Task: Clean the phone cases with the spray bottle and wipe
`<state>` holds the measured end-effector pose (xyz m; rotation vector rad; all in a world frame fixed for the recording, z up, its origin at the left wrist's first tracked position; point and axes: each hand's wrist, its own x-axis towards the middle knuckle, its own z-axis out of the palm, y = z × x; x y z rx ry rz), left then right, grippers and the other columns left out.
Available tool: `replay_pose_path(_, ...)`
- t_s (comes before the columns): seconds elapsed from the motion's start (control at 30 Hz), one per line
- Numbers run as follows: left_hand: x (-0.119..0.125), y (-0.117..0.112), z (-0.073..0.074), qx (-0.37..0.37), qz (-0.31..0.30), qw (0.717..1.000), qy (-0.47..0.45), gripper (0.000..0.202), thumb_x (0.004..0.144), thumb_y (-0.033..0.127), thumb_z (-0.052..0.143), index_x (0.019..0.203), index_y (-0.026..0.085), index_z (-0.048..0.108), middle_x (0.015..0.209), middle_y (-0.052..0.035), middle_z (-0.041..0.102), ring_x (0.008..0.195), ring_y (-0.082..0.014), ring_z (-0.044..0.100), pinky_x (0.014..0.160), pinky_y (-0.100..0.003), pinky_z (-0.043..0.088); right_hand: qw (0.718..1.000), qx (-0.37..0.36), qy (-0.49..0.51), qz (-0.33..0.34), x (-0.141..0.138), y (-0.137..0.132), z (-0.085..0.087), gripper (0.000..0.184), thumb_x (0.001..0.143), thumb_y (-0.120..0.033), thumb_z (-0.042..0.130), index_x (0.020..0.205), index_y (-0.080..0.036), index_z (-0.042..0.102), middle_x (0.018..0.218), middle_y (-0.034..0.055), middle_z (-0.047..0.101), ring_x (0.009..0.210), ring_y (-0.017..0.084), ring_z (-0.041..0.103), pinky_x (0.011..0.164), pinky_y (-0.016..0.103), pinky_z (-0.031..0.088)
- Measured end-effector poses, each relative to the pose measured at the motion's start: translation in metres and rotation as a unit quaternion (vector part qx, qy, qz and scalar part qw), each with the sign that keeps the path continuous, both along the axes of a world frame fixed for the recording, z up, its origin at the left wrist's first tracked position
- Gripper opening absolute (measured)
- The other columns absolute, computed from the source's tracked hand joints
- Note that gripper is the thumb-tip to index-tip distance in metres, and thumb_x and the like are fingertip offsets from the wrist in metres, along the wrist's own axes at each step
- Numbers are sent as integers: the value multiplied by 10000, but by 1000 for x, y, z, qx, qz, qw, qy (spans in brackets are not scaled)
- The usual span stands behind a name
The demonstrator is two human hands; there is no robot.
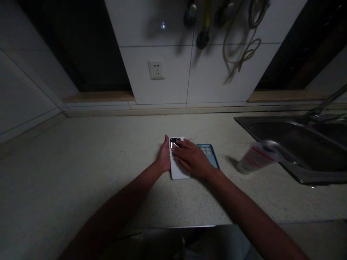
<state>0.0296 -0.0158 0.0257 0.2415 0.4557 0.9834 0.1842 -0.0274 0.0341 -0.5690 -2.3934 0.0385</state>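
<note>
A kitchen is being shown — a metal sink [309, 153] is being carried by a long pale countertop [81, 155], toward the right of its back edge, and a tap [326, 101] is being held at the sink's far side. Beyond the countertop's back edge a tiled wall [173, 92] is being seen — a power socket [156, 70], a yellow pipe [207, 14] and a looped cord [240, 63] are being borne on it.

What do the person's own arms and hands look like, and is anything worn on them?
The left hand and right hand are bare, without gloves. The left forearm and right forearm show no sleeve, watch or bracelet. The picture is too dim to tell about rings.
</note>
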Motion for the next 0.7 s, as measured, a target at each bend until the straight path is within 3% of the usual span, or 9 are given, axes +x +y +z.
replay_pose_path(0.17, -2, 3, -3, 11, -1, 1000, 12, 799, 928, 738, 282, 1144, 86, 691, 920, -178, 740, 846, -285, 723, 809, -410, 549, 997, 40, 1, 63, -6, -6, 0, 259, 955, -205, 519, 1066, -153, 748, 1083, 99, 773, 1158, 275, 645, 1106, 523, 433)
replay_pose_path(0.27, -2, 2, -2, 4, 0, 1000, 9, 814, 929, 739, 277, 1135, 71, 694, 919, -185, 739, 856, -291, 720, 826, -420, 546, 997, 30, -4, 71, -8, -8, 0, 266, 955, -220, 511, 1070, -156, 742, 1060, 104, 769, 1103, 255, 654, 1024, 461, 498)
replay_pose_path(0.4, -1, 0, 3, -25, 3, 1000, -10, 715, 948, 695, 317, 1020, 104, 712, 805, -133, 727, 812, -269, 721, 812, -405, 551, 999, 33, 9, -3, -5, -5, -1, 326, 970, -229, 500, 1243, -182, 672, 1243, 114, 710, 1213, 272, 597, 1050, 495, 471)
replay_pose_path(0.53, 0, -1, 4, -19, 29, 999, -7, 650, 970, 655, 319, 976, 138, 713, 825, -115, 735, 852, -267, 725, 833, -412, 549, 994, 21, 13, -109, 0, 1, -4, 496, 968, -273, 524, 1439, -118, 503, 1469, 182, 537, 1394, 317, 443, 1142, 542, 387)
replay_pose_path(0.6, 0, 0, 1, -14, 37, 999, 4, 640, 970, 651, 328, 994, 143, 715, 864, -122, 744, 891, -278, 724, 861, -427, 543, 993, 9, -10, -118, 1, 3, -7, 548, 969, -296, 527, 1481, -118, 445, 1525, 183, 472, 1448, 323, 374, 1176, 565, 337)
replay_pose_path(0.7, -1, 2, -3, -9, 34, 999, 21, 645, 966, 651, 342, 1046, 129, 713, 923, -146, 751, 938, -289, 722, 901, -438, 531, 996, 1, -46, -78, -3, 0, -9, 509, 981, -285, 500, 1466, -133, 473, 1527, 168, 476, 1467, 304, 353, 1195, 577, 293)
